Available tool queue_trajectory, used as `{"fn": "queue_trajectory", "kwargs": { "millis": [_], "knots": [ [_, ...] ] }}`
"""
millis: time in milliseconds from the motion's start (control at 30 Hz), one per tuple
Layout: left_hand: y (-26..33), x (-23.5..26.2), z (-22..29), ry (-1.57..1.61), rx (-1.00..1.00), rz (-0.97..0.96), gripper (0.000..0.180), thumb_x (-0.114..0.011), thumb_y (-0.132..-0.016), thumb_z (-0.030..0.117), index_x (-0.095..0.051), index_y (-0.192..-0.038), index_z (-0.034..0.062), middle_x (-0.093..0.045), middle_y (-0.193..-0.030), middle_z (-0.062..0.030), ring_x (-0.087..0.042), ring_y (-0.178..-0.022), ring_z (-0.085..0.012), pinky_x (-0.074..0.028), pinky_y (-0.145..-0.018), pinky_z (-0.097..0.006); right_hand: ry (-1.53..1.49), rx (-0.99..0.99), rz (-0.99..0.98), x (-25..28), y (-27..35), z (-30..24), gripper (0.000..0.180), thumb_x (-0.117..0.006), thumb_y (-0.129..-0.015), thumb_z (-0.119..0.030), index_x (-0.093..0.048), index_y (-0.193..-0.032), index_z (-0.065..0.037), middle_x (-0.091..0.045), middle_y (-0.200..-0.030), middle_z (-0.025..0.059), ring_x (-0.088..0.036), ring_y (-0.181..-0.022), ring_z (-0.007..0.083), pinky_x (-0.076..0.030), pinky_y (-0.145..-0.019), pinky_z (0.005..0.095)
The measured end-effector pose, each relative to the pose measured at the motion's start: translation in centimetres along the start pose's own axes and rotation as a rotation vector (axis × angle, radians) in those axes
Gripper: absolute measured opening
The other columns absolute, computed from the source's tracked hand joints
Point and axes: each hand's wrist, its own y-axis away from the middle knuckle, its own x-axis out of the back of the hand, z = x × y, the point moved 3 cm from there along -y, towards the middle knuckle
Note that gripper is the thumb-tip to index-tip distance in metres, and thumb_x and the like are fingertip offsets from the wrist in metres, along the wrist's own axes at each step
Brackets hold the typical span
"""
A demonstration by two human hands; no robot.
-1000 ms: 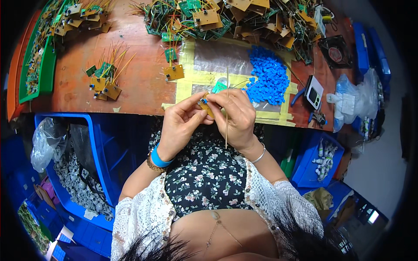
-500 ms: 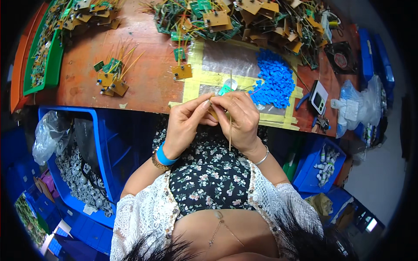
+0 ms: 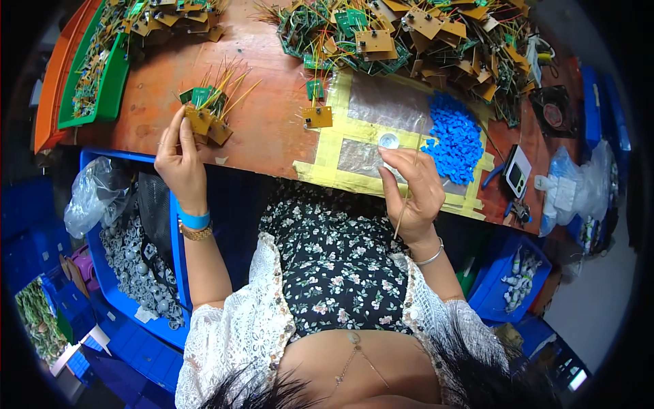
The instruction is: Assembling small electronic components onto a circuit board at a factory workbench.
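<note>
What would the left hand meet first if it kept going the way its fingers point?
The left hand already touches the small cluster of brown and green circuit boards; going on, it would push into that cluster and its yellow wires, as far as depth shows.

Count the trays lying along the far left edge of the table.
2. A green tray filled with small circuit boards lies at the table's far left, and an orange tray sits just outside it, along the edge. Others may be hidden beyond the picture's rim.
</note>
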Motion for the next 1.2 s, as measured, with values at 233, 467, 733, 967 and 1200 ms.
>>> {"fn": "queue_trajectory", "kwargs": {
  "millis": [233, 467, 733, 967, 1200],
  "knots": [
    [3.2, -5.5, 5.1, -0.323, -0.458, 0.031, 0.033, -0.072, -0.082, 0.016, -0.067, -0.112, 0.0044, -0.057, -0.113, -0.0136, -0.052, -0.105, -0.0306, -0.042, -0.092, -0.041, 0.014, -0.014, -0.013, 0.3, 0.5, 0.0, 0.024, -0.07, -0.083, -0.001, -0.068, -0.106, -0.001, -0.07, -0.095, 0.0122, -0.064, -0.086, 0.0249, -0.05, -0.079, 0.0337],
    [5.9, -10.8, 5.8, -0.209, -0.339, -0.247, 0.027, -0.077, -0.077, 0.018, -0.066, -0.098, 0.0044, -0.06, -0.112, -0.0104, -0.05, -0.109, -0.0307, -0.039, -0.09, -0.043, -0.164, -0.274, -0.089, 1.6, 1.7, 1.9, 0.062, -0.029, -0.105, -0.046, -0.067, -0.111, 0.002, -0.059, -0.074, 0.0079, -0.054, -0.068, 0.0156, -0.042, -0.064, 0.0285],
    [7.5, -8.2, 5.8, 0.538, 0.114, -0.3, 0.031, -0.055, -0.095, -0.002, -0.058, -0.126, -0.0001, -0.066, -0.094, -0.0075, -0.064, -0.074, -0.0078, -0.053, -0.063, -0.022, -0.249, -0.502, -0.047, 1.2, 2.5, 3.6, 0.055, -0.036, -0.105, -0.04, -0.065, -0.089, 0.004, -0.064, -0.077, 0.0077, -0.059, -0.068, 0.0115, -0.046, -0.06, 0.0236],
    [8.9, -8.6, 6.3, 0.334, -0.038, -0.316, 0.024, -0.057, -0.095, 0.001, -0.064, -0.118, -0.0018, -0.067, -0.091, -0.0085, -0.062, -0.073, -0.0109, -0.052, -0.064, -0.025, -0.187, -0.413, -0.05, 1.2, 2.1, 3.4, 0.053, -0.038, -0.105, -0.038, -0.065, -0.088, 0.004, -0.063, -0.074, 0.0089, -0.059, -0.064, 0.013, -0.046, -0.057, 0.0242],
    [9.7, -9.5, 6.6, 0.532, 0.192, -0.481, 0.03, -0.058, -0.093, -0.003, -0.06, -0.124, -0.0031, -0.066, -0.089, -0.0079, -0.067, -0.076, -0.0134, -0.055, -0.068, -0.026, -0.236, -0.369, -0.036, 1.4, 2.3, 2.9, 0.056, -0.035, -0.105, -0.04, -0.065, -0.088, 0.004, -0.065, -0.078, 0.0101, -0.058, -0.063, 0.0136, -0.045, -0.057, 0.0247]
  ]
}}
